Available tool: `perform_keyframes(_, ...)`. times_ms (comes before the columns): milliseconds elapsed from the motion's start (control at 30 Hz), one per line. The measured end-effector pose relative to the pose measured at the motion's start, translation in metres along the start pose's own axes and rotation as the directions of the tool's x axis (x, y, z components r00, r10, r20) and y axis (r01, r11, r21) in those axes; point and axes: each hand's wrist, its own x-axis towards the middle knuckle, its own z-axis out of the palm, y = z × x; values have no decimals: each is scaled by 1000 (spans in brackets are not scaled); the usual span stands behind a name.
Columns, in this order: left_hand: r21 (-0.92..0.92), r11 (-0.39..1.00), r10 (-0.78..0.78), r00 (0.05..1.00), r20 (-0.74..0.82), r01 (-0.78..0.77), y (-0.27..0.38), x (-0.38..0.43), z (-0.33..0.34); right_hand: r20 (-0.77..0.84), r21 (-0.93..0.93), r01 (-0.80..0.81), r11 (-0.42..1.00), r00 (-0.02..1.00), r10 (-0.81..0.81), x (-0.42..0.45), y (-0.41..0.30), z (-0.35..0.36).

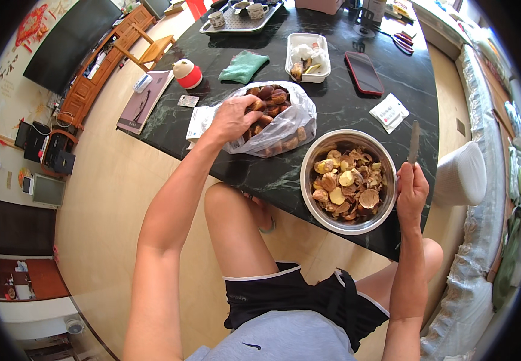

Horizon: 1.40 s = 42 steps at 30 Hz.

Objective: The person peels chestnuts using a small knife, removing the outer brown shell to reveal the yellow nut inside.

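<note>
A clear plastic bag [303, 115] of brown chestnuts [278, 97] lies open on the table. My left hand [233, 118] reaches into its mouth, thumb and fingers on either side of a chestnut; whether they grip it is unclear. In my right hand [412, 194] is a knife [414, 141], its blade pointing up and away from me, the handle mostly hidden. This hand is beside the rim of a stainless steel bowl [307, 198]. The bowl contains chestnut shells [368, 198] and pale yellow peeled pieces [346, 178].
Across the dark marble-patterned table [269, 180] are a white tray [327, 74] with scraps, a green cloth [243, 67], a red-cased phone [364, 74] and a white packet [389, 113]. Scissors [403, 43] lie far right. A white bin [461, 176] stands beside the table's right edge.
</note>
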Motion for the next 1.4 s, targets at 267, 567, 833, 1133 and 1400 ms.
perform_keyframes(267, -449, 888, -100, 995, 29, 102, -2, -13, -10, 11, -17, 37, 999, 999, -37, 1, 2, -2)
perform_keyframes(567, 218, 946, 268, 958, -105, -241, 57, -32, 10, 13, -31, 5, 1000, 1000, -4, 0, 0, -3)
perform_keyframes(833, 400, 874, 366, 916, -168, -276, 94, -10, 46, -7, -33, 5, 999, 1000, -6, 0, -3, 1)
perform_keyframes(1133, -515, 854, -164, 901, -401, -73, 73, 7, -26, 4, -52, 2, 999, 1000, -2, 0, -9, -1)
perform_keyframes(1400, -808, 578, -268, 909, -318, -112, 75, 5, -13, -2, -79, 48, 996, 999, -49, 1, -5, 2)
